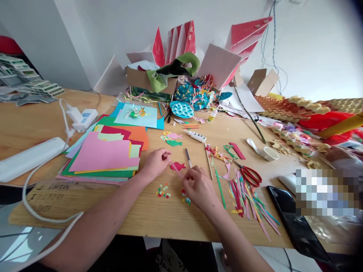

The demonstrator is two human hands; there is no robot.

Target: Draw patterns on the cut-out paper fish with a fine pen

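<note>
Between my two hands a thin pink paper strip [176, 170] is stretched at a slant. My left hand [157, 163] pinches its far end, and my right hand [198, 186] pinches its near end with thumb and forefinger. Under the strip lies a red paper fish [179, 165], flat on the table. A pen [187, 155] lies just beyond my right hand. Small coloured paper dots [163, 192] are scattered on the wood between my arms, and more dots are partly hidden by my right hand. Decorated paper fish [171, 138] and a white glue bottle [196, 136] lie farther back.
Coloured paper sheets [102, 151] are stacked at left, near a power strip [85, 120]. To the right lie red-handled scissors [252, 176], many paper strips [241, 200], a tape roll [269, 153] and a black phone [292, 219]. A cardboard box [136, 78] stands behind.
</note>
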